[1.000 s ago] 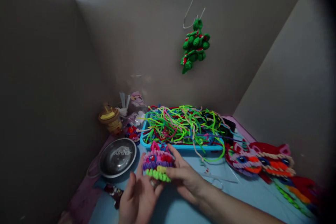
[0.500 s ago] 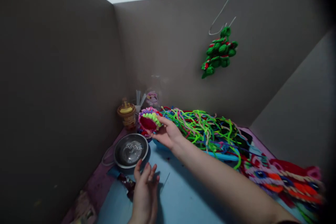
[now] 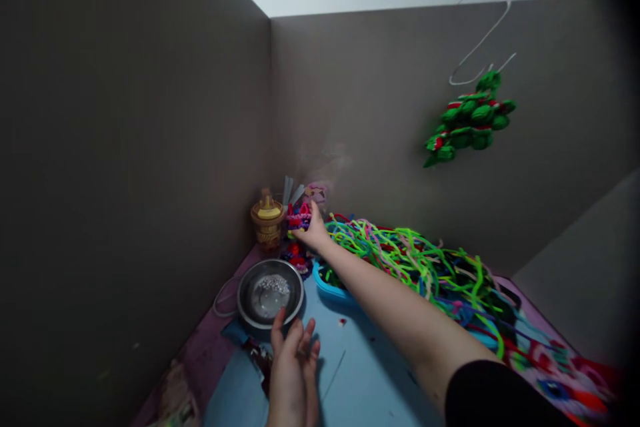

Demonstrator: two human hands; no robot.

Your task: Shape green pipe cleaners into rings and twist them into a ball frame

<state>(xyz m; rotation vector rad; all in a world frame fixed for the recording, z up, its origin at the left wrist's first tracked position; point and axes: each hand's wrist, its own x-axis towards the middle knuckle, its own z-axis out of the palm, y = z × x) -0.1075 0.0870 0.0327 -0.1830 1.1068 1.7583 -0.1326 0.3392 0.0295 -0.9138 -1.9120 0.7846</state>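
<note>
At the back corner of the table, my right hand is closed round a small fuzzy piece of pink, red and purple pipe cleaners. Its fingers partly cover the piece. Just below it lies another fuzzy piece in red and dark purple. My left hand is near the front, palm turned up and fingers apart, with nothing in it. Beyond its fingertips stands a metal bowl with small pale bits inside. A dark wrapper lies beside my left hand.
A blue tray heaped with pipe cleaners stands right of centre. A brown cup sits by the grey partition. Colourful finished pieces lie at the right. A green piece hangs from a wire hook.
My right hand has moved further back to the corner with the fuzzy piece, turning it. My left hand remains open near the bowl. The view has shifted to the left.
</note>
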